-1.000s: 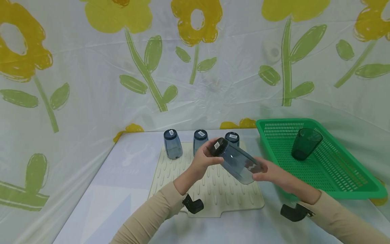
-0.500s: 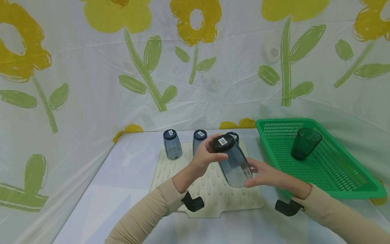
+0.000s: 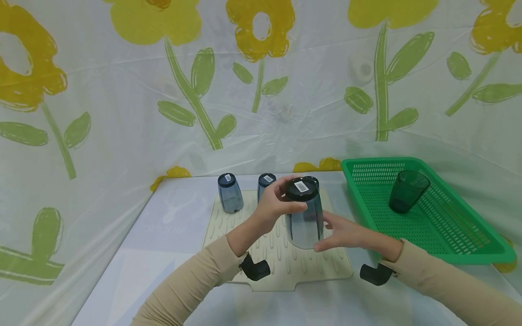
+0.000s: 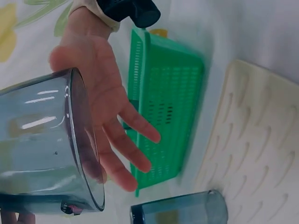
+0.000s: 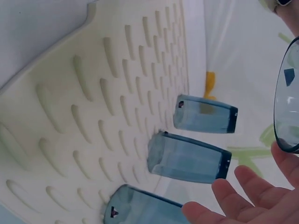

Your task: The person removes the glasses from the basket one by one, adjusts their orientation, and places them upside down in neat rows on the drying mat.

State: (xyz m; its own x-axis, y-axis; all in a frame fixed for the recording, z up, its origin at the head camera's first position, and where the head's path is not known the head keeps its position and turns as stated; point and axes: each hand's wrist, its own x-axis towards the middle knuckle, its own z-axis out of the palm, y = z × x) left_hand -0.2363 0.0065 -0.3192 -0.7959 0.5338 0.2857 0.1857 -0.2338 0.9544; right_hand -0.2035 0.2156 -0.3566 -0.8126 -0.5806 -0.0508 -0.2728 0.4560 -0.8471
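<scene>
A blue-tinted glass tumbler [image 3: 305, 224] hangs upside down over the cream drying mat [image 3: 281, 271], its labelled base uppermost. My left hand [image 3: 271, 206] grips it around the base from the left. To the right of its rim is my right hand [image 3: 348, 233], fingers extended; the left wrist view shows them spread past the rim, and in the right wrist view a fingertip is right at the rim. Behind stand three more upturned tumblers in a row: a left tumbler [image 3: 230, 197], a middle tumbler [image 5: 189, 157] and a right tumbler [image 5: 142, 207], mostly hidden in the head view.
On the right stands a green perforated basket [image 3: 461, 260], with one tumbler [image 3: 408, 192] leaning inside it. The white table [image 3: 163, 226] extends around the mat. A flower-printed sheet [image 3: 310, 113] hangs as a backdrop close behind.
The held tumbler has swung from a slanted pose to nearly upright, base up. My right hand has moved left and loosened from the rim, its fingers now straighter.
</scene>
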